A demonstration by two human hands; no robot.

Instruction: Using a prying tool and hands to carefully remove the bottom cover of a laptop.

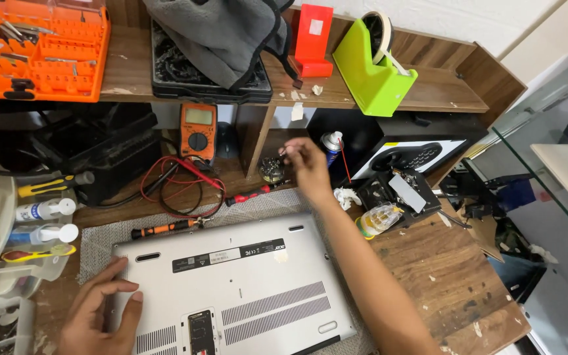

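A silver laptop (231,289) lies upside down on a grey mat (100,236) on the wooden desk. My left hand (103,312) rests flat on the laptop's near left corner, fingers spread. My right hand (307,164) reaches to the back of the desk and pinches something tiny between its fingertips above a small round dish (271,169); what it pinches is too small to tell. A red-handled screwdriver (251,194) lies just left of that hand, and an orange-handled one (165,228) lies at the laptop's far edge.
An orange multimeter (197,131) with red and black leads stands behind the mat. A spray can (331,146), black safe (402,148) and small bottle (377,219) sit at right. The shelf holds an orange bit set (37,49), grey cloth (218,36) and green tape dispenser (373,66). Bottles (44,210) stand at left.
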